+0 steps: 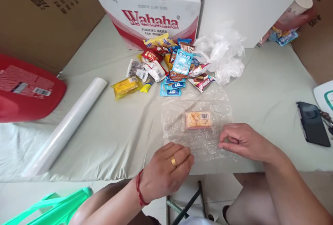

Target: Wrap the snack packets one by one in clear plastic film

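A small packaged snack point(198, 120), pale yellow with a barcode label, lies on a spread sheet of clear plastic film point(177, 108). My left hand point(168, 169), with a ring and a red cord bracelet, is closed at the near left edge of the film. Its fingertips are turned under, which hides what they grip. To the right, my right hand point(240, 141) is curled, thumb and forefinger pinched at the film's right part. Neither hand touches the snack.
Beyond the film is a pile of wrapped snacks point(182, 61), with crumpled clear plastic point(225, 56) beside it. A white roll point(70, 124) and a red container point(28, 89) lie left. A phone point(313, 124) is at right. Cardboard boxes point(156, 13) wall the back.
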Demonstrator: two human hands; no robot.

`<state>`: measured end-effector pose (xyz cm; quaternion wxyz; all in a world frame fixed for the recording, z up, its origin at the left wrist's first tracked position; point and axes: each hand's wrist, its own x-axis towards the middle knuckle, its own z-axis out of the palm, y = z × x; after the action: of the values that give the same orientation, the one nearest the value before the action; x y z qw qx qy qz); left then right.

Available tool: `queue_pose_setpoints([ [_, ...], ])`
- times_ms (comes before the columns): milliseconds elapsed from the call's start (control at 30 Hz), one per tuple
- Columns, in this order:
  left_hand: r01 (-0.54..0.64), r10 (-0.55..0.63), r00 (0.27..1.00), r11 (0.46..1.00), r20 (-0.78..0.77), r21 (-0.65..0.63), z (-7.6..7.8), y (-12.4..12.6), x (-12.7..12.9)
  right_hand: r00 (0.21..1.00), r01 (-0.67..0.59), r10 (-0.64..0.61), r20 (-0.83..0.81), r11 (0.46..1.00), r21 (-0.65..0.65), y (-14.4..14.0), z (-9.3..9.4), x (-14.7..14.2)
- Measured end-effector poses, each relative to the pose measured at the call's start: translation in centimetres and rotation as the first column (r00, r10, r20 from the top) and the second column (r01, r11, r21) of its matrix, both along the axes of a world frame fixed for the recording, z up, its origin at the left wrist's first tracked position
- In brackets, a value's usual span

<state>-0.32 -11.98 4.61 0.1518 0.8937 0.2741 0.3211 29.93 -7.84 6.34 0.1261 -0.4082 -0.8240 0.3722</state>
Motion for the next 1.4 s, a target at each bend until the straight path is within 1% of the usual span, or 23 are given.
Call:
queue_pose_setpoints([
  [67,-0.051,0.040,0.993,0.994,-0.108,-0.097,-0.6,-0.6,-0.9,0.994,-0.073,0.080,0.080,0.994,-0.087,-1.4,0.0,0.6],
  [100,-0.075,0.054,0.987,0.988,-0.154,-0.137,-0.9,-0.6,-1.3,0.988,-0.078,0.091,0.127,0.992,-0.100,-2.1,0.0,0.7],
  [133,-0.087,0.053,0.979,0.982,-0.196,-0.167,-1.2,-0.6,-1.8,0.980,-0.063,0.079,0.181,0.994,-0.094,-2.9,-0.1,0.7],
  [200,-0.095,0.028,0.961,0.968,-0.275,-0.232,-1.7,-0.2,-2.6,0.958,-0.003,0.015,0.286,0.999,-0.044,-4.1,-0.3,0.5],
  [267,-0.096,-0.007,0.946,0.949,-0.324,-0.301,-1.9,0.2,-3.1,0.938,0.040,-0.037,0.346,0.999,-0.001,-4.8,-0.5,0.2],
  [300,-0.093,-0.024,0.943,0.939,-0.333,-0.330,-1.9,0.4,-3.3,0.934,0.044,-0.040,0.356,0.999,-0.001,-4.8,-0.6,0.2],
  [367,-0.066,-0.069,0.941,0.923,-0.331,-0.379,-1.7,0.9,-3.6,0.938,0.017,-0.007,0.346,1.000,-0.026,-4.5,-0.8,0.2],
  [467,-0.014,-0.127,0.940,0.913,-0.317,-0.408,-1.0,1.5,-3.8,0.948,-0.036,0.050,0.314,0.998,-0.050,-3.6,-0.5,0.5],
  [533,0.007,-0.138,0.946,0.913,-0.294,-0.407,-0.5,1.9,-3.9,0.961,-0.057,0.063,0.268,0.998,-0.032,-3.0,-0.1,0.8],
  [600,0.002,-0.116,0.961,0.910,-0.251,-0.414,0.0,2.4,-4.1,0.981,-0.067,0.067,0.181,0.998,-0.010,-2.3,0.6,1.0],
  [633,-0.015,-0.090,0.971,0.903,-0.223,-0.428,0.3,2.6,-4.3,0.989,-0.059,0.059,0.137,0.998,0.001,-2.0,1.0,1.1],
  [700,-0.101,0.018,0.984,0.877,-0.177,-0.470,0.5,3.3,-4.5,0.997,-0.001,0.000,0.077,1.000,0.013,-1.2,1.6,1.2],
  [767,-0.224,0.172,0.974,0.824,-0.146,-0.520,0.5,4.0,-4.5,0.993,0.109,-0.109,0.044,0.994,-0.003,-0.3,2.1,1.3],
  [800,-0.285,0.256,0.958,0.791,-0.131,-0.542,0.4,4.4,-4.4,0.984,0.177,-0.177,0.026,0.984,-0.020,0.1,2.3,1.3],
  [867,-0.379,0.405,0.910,0.720,-0.092,-0.582,0.0,5.3,-4.0,0.948,0.317,-0.319,-0.016,0.946,-0.068,0.8,2.3,1.4],
  [933,-0.415,0.510,0.860,0.657,-0.034,-0.629,-0.5,6.3,-3.4,0.897,0.431,-0.439,-0.058,0.896,-0.109,1.5,2.0,1.4],
  [1000,-0.414,0.578,0.816,0.610,0.021,-0.675,-1.0,7.3,-2.8,0.847,0.511,-0.524,-0.093,0.849,-0.135,2.2,1.4,1.2],
  [1100,-0.446,0.655,0.754,0.565,0.050,-0.694,-1.7,8.6,-2.0,0.766,0.614,-0.631,-0.121,0.774,-0.153,3.1,0.0,0.8],
  [1200,-0.541,0.720,0.694,0.515,-0.007,-0.665,-2.3,9.7,-1.6,0.730,0.660,-0.680,-0.062,0.726,-0.191,3.7,-1.4,0.4],
  [1233,-0.579,0.745,0.667,0.490,-0.033,-0.652,-2.4,10.1,-1.6,0.731,0.666,-0.682,-0.019,0.720,-0.196,3.8,-1.7,0.4],
  [1300,-0.652,0.807,0.589,0.440,-0.047,-0.618,-2.4,10.7,-1.7,0.732,0.679,-0.678,0.070,0.715,-0.167,3.9,-2.4,0.4],
  [1333,-0.680,0.842,0.539,0.422,-0.018,-0.600,-2.2,10.9,-1.8,0.730,0.683,-0.676,0.099,0.717,-0.140,3.8,-2.6,0.4],
  [1400,-0.731,0.896,0.431,0.415,0.105,-0.542,-1.5,10.7,-1.8,0.733,0.680,-0.670,0.119,0.728,-0.091,3.6,-2.9,0.4],
])
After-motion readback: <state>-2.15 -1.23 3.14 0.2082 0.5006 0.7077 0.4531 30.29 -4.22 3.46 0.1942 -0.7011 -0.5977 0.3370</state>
